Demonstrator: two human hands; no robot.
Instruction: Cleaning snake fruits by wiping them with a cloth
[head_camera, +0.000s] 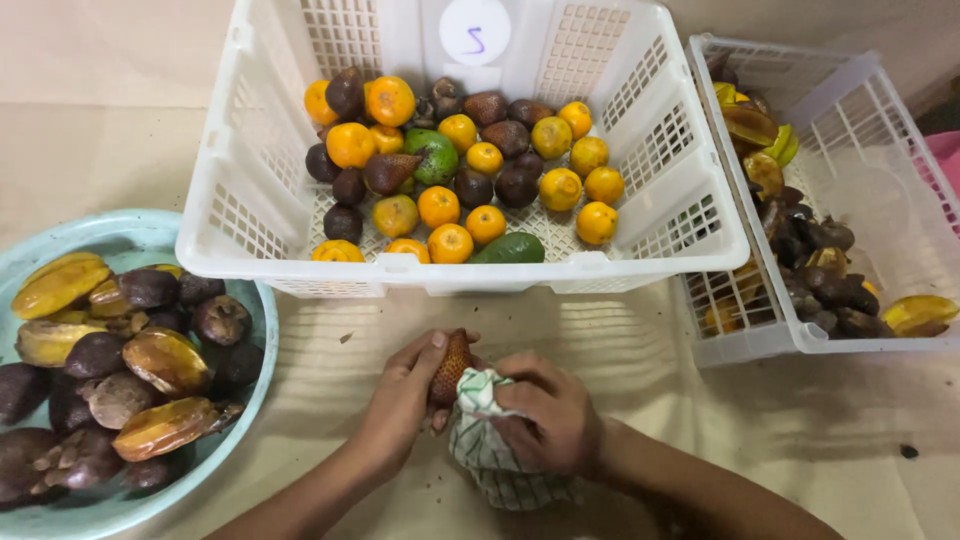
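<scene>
I see my left hand closed around one scaly brown fruit, held above the tan cloth just below the big crate. My right hand grips one checked rag, pressed to that fruit. Two white crates and one blue basin hold fruit, including roughly eighteen oranges.

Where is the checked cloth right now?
In the head view, the checked cloth sits low at centre, bunched in the right hand and pressed against the scaly brown fruit held by the left hand, below the big white basket.
</scene>
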